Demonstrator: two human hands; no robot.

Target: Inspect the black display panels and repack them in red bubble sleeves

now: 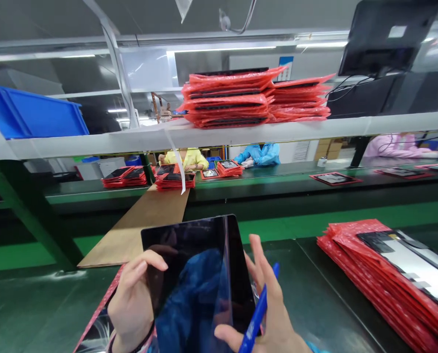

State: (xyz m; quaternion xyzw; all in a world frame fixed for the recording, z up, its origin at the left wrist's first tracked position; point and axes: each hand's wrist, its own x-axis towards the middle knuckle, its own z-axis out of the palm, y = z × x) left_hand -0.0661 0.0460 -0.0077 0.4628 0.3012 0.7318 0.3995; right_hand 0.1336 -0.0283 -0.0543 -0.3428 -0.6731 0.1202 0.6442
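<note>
A black glossy tablet screen is held up tilted in front of me, reflecting blue cloth. My left hand grips its left edge, with a finger lying over the front. At the right edge is my right hand, its thumb on the glass and its fingers extended along the side. A blue pen is tucked in the same hand, pointing up. Behind my left wrist, partly hidden, a red-edged panel with a pale pattern lies on the green bench.
To the right are stacked red bubble-wrap sleeves with a silver-and-black panel on top. A shelf crosses ahead, bearing more red sleeves and a blue bin. Brown cardboard bridges toward the opposite line, where several people sit.
</note>
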